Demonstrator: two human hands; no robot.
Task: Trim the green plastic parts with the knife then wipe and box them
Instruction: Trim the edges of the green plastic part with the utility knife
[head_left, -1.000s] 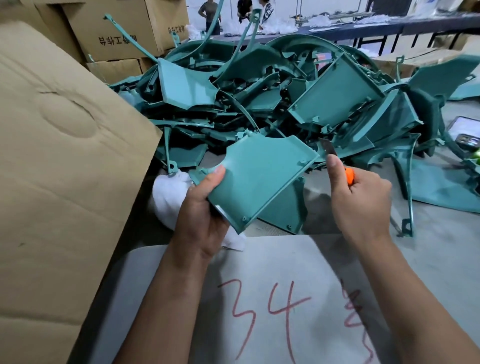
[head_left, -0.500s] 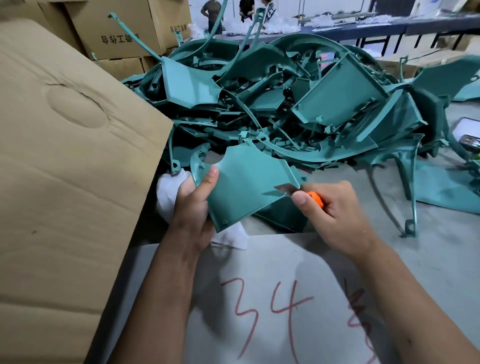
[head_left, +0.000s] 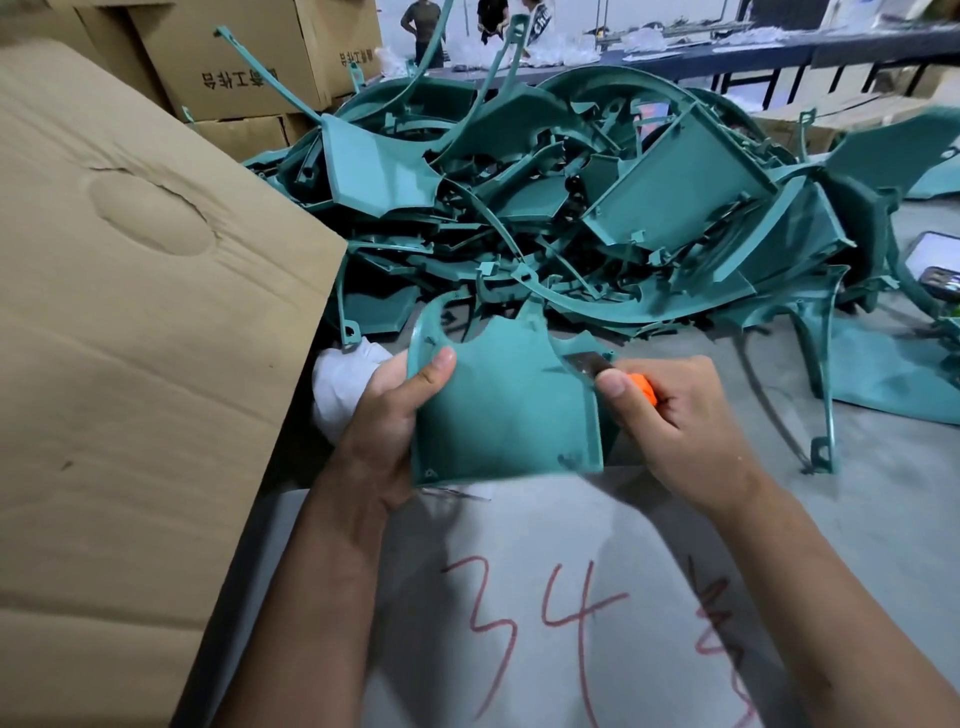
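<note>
My left hand (head_left: 387, 415) fingers clamp green panel (head_left: 498, 410) left edge; right hand (head_left: 670, 415) fingers grip knife (head_left: 610, 370), blade touching panel's right edge. Grey desk (head_left: 883, 519) beneath panel; green parts pile (head_left: 597, 208) behind.

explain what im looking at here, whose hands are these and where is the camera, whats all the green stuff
There is no machine here: a person works with two bare hands, and the single camera sits on their head, looking forward and down. The left hand holds a flat green plastic part, with a white cloth bunched behind it. The right hand grips a small knife with an orange handle, its blade against the part's right edge to trim it. Behind lies a big heap of similar green parts on a grey table. A large cardboard box stands at the left, and a pale sheet marked with red writing lies nearest the person.
</note>
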